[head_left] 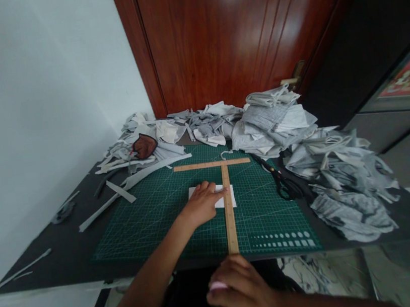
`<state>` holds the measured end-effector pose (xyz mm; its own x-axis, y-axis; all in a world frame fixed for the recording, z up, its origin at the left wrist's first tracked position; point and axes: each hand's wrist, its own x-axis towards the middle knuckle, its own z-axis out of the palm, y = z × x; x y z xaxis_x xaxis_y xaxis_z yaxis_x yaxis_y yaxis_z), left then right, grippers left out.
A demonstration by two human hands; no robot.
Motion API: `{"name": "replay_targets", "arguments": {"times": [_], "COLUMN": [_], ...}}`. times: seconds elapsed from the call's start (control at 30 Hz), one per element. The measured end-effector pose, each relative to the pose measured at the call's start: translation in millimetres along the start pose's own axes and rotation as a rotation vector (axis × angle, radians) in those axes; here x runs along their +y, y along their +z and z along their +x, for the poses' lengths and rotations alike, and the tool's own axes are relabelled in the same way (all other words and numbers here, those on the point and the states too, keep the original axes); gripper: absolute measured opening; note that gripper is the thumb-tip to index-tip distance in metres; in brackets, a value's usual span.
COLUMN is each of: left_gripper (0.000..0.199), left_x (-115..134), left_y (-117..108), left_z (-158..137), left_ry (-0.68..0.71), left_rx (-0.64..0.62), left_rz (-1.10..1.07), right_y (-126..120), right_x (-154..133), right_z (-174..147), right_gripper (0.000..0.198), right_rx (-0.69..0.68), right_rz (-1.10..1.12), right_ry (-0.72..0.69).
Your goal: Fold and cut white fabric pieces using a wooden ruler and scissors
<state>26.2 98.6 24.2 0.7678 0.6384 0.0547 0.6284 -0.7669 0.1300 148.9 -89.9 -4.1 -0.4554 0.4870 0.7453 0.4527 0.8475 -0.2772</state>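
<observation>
A wooden T-square lies on the green cutting mat, its crosspiece at the far end and its blade running toward me. Under the blade is a small white piece, paper or cloth. My left hand lies on that piece, fingers loosely bent and one digit stretched out to the blade. My right hand is closed at the table's near edge, close to the blade's near end. A pink spot shows between its fingers; what it holds is unclear. Black-handled scissors lie on the mat's right edge.
Grey and white fabric stacks stand at the back right, with more folded fabric on the right. Fabric scraps and a brown piece lie at the back. Cut strips lie left. Behind is a wooden door.
</observation>
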Motion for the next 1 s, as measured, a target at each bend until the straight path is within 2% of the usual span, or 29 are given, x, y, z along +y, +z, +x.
{"name": "replay_targets", "arguments": {"times": [0.03, 0.1, 0.17, 0.2, 0.23, 0.27, 0.33, 0.4, 0.5, 0.57, 0.67, 0.73, 0.87, 1.0], "left_gripper": [0.077, 0.065, 0.052, 0.049, 0.047, 0.047, 0.050, 0.056, 0.060, 0.050, 0.033, 0.031, 0.046, 0.051], "left_x": [-1.0, -2.3, -2.1, -1.6, -1.0, -0.6, -0.3, -1.3, -3.0, -3.0, -0.3, 2.0, 3.6, 2.2], "left_y": [-0.4, -1.4, -2.2, -2.5, -2.7, -2.8, -3.2, -4.0, -5.9, -7.3, -8.2, -7.2, -2.6, 1.2], "left_z": [0.1, 0.1, 0.2, 0.3, 0.4, 0.6, 1.1, 1.7, 2.8, 3.5, 4.1, 4.1, 4.3, 5.6], "left_ry": [0.007, 0.002, -0.031, -0.048, -0.057, -0.054, -0.012, 0.040, 0.067, 0.069, 0.082, 0.082, 0.055, 0.043], "left_rx": [-0.004, -0.020, -0.022, -0.014, -0.004, 0.000, -0.010, -0.024, -0.025, -0.024, 0.004, 0.032, 0.061, 0.076], "left_rz": [-0.007, -0.047, -0.090, -0.097, -0.090, -0.072, -0.034, -0.015, -0.016, -0.031, -0.071, -0.099, -0.117, -0.133], "right_y": [-9.5, -17.6, -13.8, -10.3, -7.4, -6.2, -11.1, -25.5, -53.0, -65.5, -69.7, -67.2, -66.2, -70.4], "right_x": [15.1, 51.6, 92.1, 112.0, 130.5, 147.1, 173.6, 190.6, 202.2, 204.3, 205.2, 206.2, 209.2, 211.6], "right_z": [12.8, 34.9, 50.8, 56.5, 60.9, 63.8, 66.2, 64.6, 59.4, 56.3, 53.0, 51.7, 51.4, 51.9], "right_gripper": [0.019, 0.018, 0.016, 0.016, 0.015, 0.015, 0.016, 0.015, 0.006, 0.011, 0.015, 0.017, 0.023, 0.031], "right_rx": [-0.037, -0.018, 0.052, 0.079, 0.120, 0.142, 0.165, 0.120, -0.036, -0.171, -0.363, -0.418, -0.485, -0.547], "right_rz": [0.040, 0.063, 0.117, 0.148, 0.160, 0.152, 0.139, 0.147, 0.176, 0.162, 0.137, 0.118, 0.075, 0.059], "right_ry": [0.041, 0.090, 0.232, 0.350, 0.452, 0.492, 0.538, 0.545, 0.514, 0.493, 0.475, 0.487, 0.523, 0.550]}}
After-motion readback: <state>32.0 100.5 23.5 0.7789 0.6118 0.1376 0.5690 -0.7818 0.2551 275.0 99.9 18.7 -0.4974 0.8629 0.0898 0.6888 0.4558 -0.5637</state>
